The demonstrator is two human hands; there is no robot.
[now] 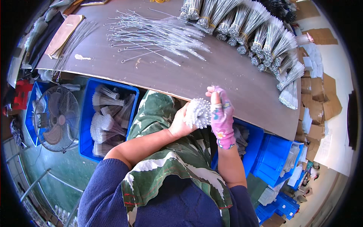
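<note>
My left hand (181, 122) is wrapped round a bundle of small wire brushes (198, 113), seen end-on as a round cluster of whitish tips above my lap. Close by its right side is my right hand (222, 115), in a pink flowered glove that leaves the fingertips bare. Its fingers are curled in with the thumb up against them; whatever they may hold is too small or hidden to make out. Ahead on the brown table (245, 100) lies a loose pile of thin wire brushes (159, 36) with looped ends and pale bristles.
Tied brush bundles (270, 41) line the table's far right. Loose wires (77, 38) lie beside a tan folded pad (64, 34) at left. Below the table edge stand a blue bin (86, 130) of bundles, a fan (56, 117) and blue crates (270, 159) at right. Cardboard (321, 98) lies beyond.
</note>
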